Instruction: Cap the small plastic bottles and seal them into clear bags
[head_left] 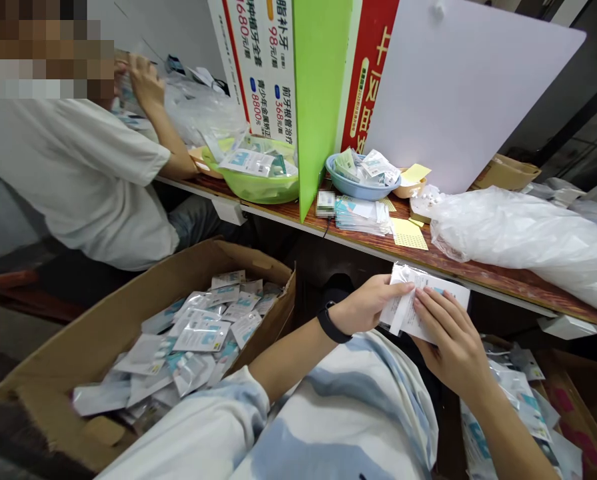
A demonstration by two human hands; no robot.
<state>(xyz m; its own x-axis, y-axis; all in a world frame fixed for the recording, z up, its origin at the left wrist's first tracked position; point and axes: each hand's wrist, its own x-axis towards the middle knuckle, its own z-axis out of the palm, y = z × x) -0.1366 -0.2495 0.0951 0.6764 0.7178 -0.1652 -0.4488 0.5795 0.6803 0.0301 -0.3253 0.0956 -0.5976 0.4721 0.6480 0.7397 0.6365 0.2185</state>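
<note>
Well, the left hand (364, 307) pinches a white packet (407, 315), thumb on top, while the right hand (451, 341) lays its fingers (435, 313) close together across it; what its thumb does underneath, I can't quite tell. Left of those fingers sits a cardboard box (123, 325) of packets (202, 335). Beyond them, on the tabletop (478, 272), rest yellow sheets (409, 235), then a blue basin (358, 190).

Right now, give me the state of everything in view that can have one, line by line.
Packet: held in both hands.
Left hand: gripping the packet, thumb on top.
Right hand: fingers laid across the packet.
Cardboard box: open, packets inside.
Blue basin: filled above its rim.
Green basin: filled above its rim.
Plastic bag: crumpled.
Wristband: fastened.
Dotted yellow sheet: lying flat.
</note>
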